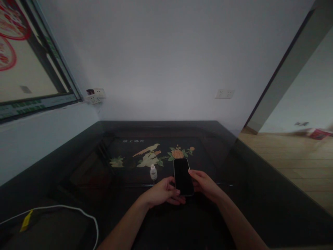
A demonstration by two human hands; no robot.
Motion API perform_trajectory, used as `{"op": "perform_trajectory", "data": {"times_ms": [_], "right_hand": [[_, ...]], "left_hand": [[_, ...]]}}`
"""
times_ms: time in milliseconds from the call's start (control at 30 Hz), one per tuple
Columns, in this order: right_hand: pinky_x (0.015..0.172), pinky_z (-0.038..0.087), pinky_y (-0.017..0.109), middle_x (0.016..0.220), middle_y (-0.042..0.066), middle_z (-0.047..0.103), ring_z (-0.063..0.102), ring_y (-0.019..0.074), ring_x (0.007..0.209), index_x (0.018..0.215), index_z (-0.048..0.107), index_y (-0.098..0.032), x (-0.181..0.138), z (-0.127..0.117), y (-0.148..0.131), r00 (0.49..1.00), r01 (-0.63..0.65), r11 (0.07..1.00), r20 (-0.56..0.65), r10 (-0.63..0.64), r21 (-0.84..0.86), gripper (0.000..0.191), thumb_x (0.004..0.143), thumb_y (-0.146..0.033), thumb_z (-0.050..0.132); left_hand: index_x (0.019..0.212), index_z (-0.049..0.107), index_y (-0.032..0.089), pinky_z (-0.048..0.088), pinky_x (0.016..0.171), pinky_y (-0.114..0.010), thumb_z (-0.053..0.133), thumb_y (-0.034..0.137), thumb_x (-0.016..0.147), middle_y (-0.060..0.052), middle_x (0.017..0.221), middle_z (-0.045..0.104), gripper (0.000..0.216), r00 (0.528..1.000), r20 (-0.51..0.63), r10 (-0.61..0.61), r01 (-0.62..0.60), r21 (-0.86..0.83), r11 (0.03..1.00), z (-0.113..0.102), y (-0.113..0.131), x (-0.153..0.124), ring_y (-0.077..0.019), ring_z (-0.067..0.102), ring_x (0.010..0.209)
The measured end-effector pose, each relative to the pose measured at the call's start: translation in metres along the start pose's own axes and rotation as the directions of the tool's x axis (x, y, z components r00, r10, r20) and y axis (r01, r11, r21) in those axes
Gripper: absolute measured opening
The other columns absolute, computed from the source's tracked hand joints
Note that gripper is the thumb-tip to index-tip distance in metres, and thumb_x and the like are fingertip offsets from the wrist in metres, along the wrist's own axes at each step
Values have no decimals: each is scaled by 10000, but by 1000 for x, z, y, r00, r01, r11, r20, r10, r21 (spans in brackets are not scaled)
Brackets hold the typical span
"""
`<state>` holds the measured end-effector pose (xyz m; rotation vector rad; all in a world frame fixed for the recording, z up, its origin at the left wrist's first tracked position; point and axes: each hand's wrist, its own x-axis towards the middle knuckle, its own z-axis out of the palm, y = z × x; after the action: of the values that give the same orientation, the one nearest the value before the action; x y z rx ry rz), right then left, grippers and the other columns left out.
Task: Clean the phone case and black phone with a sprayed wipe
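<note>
A smartphone with a dark screen is held between my two hands above the black table. My left hand grips its lower left side, thumb on the front edge and fingers partly beneath. On the phone's right edge, my right hand has its thumb over the border, with the other fingers mostly hidden behind. A small clear bottle with a white cap stands upright on the table, just beyond my left hand and apart from it.
The glossy black table bears a bird-and-flower picture. A white cable with a yellow tag curves at the lower left. Behind the table rises a wall with a socket; a window is at left.
</note>
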<state>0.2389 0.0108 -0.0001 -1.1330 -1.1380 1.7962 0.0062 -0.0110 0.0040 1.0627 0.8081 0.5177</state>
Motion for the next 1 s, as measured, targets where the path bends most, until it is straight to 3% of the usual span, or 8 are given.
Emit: {"op": "perform_trajectory", "data": {"times_ms": [167, 433, 533, 667, 1000], "right_hand": [[810, 604, 375, 1074, 78, 746, 751, 221, 915, 1218, 615, -205, -8, 3, -8, 989, 19, 998, 147, -29, 67, 453, 884, -475, 759], [955, 573, 400, 1335, 99, 643, 696, 251, 1138, 1408, 484, -260, -17, -9, -13, 925, 19, 998, 378, -41, 62, 729, 787, -232, 864], [1007, 543, 422, 1321, 102, 648, 693, 250, 1148, 1440, 449, -262, -15, -10, -9, 915, 30, 996, 398, -63, 89, 745, 811, -245, 848], [1064, 499, 471, 1265, 98, 681, 693, 261, 1156, 1468, 404, -273, -13, -9, -5, 913, 22, 994, 403, -64, 109, 802, 807, -243, 856], [1051, 507, 490, 1199, 96, 715, 712, 269, 1129, 1430, 444, -251, -8, -7, 2, 927, 27, 996, 372, -56, 84, 775, 788, -277, 877]], "left_hand": [[1180, 465, 186, 583, 823, -403, 759, 415, 843, -124, 984, 752, 503, 997, -44, 64, -63, 21, 998, 0, -5, 3, -238, 767, 875], [1113, 478, 186, 573, 621, -310, 793, 498, 778, -95, 918, 735, 556, 997, 3, 73, -73, 83, 994, 1, 4, 4, -228, 740, 803], [1035, 523, 174, 523, 480, -260, 600, 671, 863, -79, 803, 708, 532, 985, -122, 120, -101, 151, 983, 4, 4, 8, -220, 714, 693], [961, 559, 177, 444, 375, -214, 445, 762, 895, -15, 651, 614, 600, 916, -308, 258, -181, 258, 949, 4, -3, 17, -182, 648, 553], [886, 567, 203, 401, 369, -180, 448, 733, 925, 16, 607, 580, 545, 887, -322, 330, -214, 346, 913, 4, -6, 17, -128, 579, 472]]}}
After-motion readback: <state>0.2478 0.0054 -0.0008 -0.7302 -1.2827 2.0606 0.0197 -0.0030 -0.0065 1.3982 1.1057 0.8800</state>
